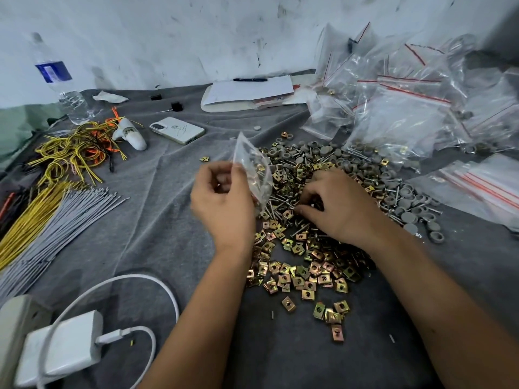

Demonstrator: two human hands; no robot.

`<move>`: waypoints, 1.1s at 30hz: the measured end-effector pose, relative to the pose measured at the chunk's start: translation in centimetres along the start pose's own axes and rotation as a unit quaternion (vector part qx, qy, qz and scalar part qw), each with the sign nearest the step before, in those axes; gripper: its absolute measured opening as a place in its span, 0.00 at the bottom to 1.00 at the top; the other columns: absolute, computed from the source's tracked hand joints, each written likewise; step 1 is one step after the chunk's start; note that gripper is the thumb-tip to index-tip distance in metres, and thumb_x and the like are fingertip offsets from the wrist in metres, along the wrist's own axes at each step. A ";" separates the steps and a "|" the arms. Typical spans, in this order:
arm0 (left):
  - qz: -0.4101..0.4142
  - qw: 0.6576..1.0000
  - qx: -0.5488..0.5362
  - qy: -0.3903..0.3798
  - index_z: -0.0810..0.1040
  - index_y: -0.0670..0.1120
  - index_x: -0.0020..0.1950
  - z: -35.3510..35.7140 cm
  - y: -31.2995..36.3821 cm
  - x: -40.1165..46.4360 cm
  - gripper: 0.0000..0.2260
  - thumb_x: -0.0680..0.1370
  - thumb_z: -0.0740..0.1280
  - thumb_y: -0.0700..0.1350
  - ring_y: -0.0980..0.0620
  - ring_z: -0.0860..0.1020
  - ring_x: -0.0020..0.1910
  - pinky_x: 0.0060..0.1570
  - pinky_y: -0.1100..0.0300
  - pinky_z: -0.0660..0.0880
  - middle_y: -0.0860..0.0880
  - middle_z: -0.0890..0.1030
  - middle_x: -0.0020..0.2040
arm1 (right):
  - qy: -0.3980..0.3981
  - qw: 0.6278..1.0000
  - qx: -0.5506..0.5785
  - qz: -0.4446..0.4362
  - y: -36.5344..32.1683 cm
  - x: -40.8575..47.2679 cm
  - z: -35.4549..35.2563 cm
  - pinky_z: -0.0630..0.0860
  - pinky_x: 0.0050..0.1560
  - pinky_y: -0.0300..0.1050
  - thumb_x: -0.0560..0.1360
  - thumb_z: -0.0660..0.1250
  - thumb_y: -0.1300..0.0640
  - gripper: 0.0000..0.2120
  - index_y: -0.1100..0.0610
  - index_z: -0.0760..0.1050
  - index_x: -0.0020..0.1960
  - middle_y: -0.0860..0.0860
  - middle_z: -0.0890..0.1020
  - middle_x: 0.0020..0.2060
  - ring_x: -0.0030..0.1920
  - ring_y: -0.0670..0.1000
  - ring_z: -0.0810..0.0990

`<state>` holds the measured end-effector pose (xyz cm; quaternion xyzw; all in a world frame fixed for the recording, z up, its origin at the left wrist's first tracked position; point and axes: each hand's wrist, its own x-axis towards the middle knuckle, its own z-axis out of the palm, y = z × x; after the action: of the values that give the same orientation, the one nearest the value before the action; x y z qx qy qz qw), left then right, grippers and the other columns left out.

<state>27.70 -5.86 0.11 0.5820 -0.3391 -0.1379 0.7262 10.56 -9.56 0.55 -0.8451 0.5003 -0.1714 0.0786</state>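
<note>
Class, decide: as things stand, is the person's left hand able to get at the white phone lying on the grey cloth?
Probably yes for reach: only bare grey cloth lies between the left hand and the white phone. But it grips a small clear plastic bag, so grasping looks doubtful.

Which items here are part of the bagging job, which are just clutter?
In use: left hand, small clear bag, right hand, screws, clip nuts, grey caps.
Lying about: phone, water bottle, charger, wire bundles, notepad, pen.

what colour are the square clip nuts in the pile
Brassy gold, some tinged pink or green; the head view shows the clip nuts clearly.
</note>
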 end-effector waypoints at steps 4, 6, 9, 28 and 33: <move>-0.049 0.999 0.010 -0.013 0.81 0.48 0.43 -0.1 -0.5 0.5 0.05 0.78 0.72 0.40 0.48 0.78 0.34 0.37 0.49 0.79 0.49 0.80 0.35 | 0.065 0.995 0.069 0.011 0.1 0.2 0.4 0.73 0.47 0.42 0.80 0.69 0.48 0.07 0.52 0.79 0.50 0.45 0.77 0.44 0.47 0.46 0.76; -0.045 0.996 0.036 -0.065 0.81 0.46 0.43 0.0 -0.5 0.2 0.05 0.78 0.74 0.39 0.47 0.80 0.31 0.34 0.46 0.82 0.47 0.80 0.34 | 0.143 0.978 0.147 0.019 0.0 0.1 0.0 0.72 0.41 0.32 0.81 0.69 0.53 0.05 0.54 0.79 0.51 0.43 0.78 0.40 0.41 0.41 0.78; -0.020 0.987 0.073 -0.143 0.80 0.45 0.43 0.2 -0.6 -0.5 0.06 0.77 0.75 0.38 0.50 0.78 0.29 0.29 0.42 0.81 0.48 0.77 0.30 | 0.240 0.951 0.191 -0.020 -0.1 -0.2 -0.7 0.71 0.43 0.24 0.78 0.73 0.58 0.03 0.56 0.82 0.51 0.45 0.81 0.41 0.42 0.36 0.78; -0.032 0.993 0.063 -0.094 0.80 0.45 0.42 0.3 -0.5 -0.5 0.06 0.77 0.73 0.41 0.38 0.81 0.32 0.32 0.43 0.81 0.41 0.82 0.33 | 0.247 0.946 0.204 -0.056 -0.2 0.2 0.4 0.78 0.53 0.37 0.76 0.75 0.61 0.10 0.57 0.85 0.57 0.50 0.87 0.51 0.50 0.45 0.84; -0.080 0.995 0.030 -0.059 0.82 0.41 0.45 0.1 -0.4 -0.1 0.04 0.78 0.72 0.41 0.46 0.79 0.30 0.37 0.42 0.81 0.40 0.83 0.36 | 0.173 0.984 0.048 0.007 1.3 0.9 1.1 0.65 0.60 0.43 0.77 0.73 0.56 0.16 0.53 0.81 0.65 0.50 0.82 0.60 0.63 0.54 0.73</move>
<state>27.67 -5.98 -0.34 0.6194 -0.3371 -0.2195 0.6741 10.31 -10.98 -0.69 -0.7946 0.5032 -0.3382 0.0328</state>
